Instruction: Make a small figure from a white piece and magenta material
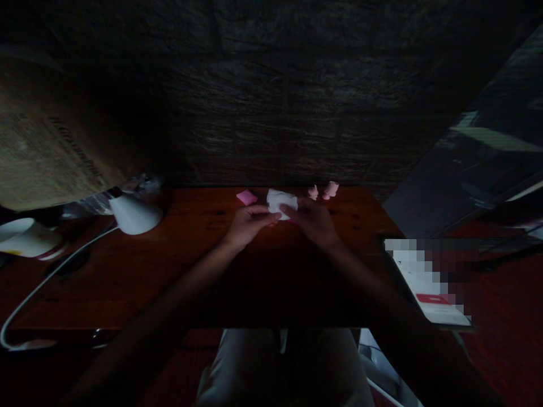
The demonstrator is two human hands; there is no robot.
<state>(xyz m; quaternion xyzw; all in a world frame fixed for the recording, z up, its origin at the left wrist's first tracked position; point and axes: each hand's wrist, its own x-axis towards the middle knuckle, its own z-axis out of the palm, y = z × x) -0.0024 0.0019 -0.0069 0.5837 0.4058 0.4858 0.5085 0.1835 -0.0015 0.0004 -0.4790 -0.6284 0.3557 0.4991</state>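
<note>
Both my hands meet over the far middle of a reddish wooden table (pixel 178 271). My left hand (pixel 248 223) and my right hand (pixel 311 220) have their fingers closed on a white crumpled piece of paper or tissue (pixel 280 202), held between them just above the tabletop. A small pink square piece (pixel 246 196) lies on the table just left of the white piece. Two small pale pink shapes (pixel 324 190) stand near the table's far edge, just beyond my right hand.
A white desk lamp (pixel 134 213) on a bent neck lies at the left, with a white cup or bowl (pixel 25 236) beyond it. A white sheet with a red mark (pixel 432 288) lies at the right edge. A dark wall rises behind the table.
</note>
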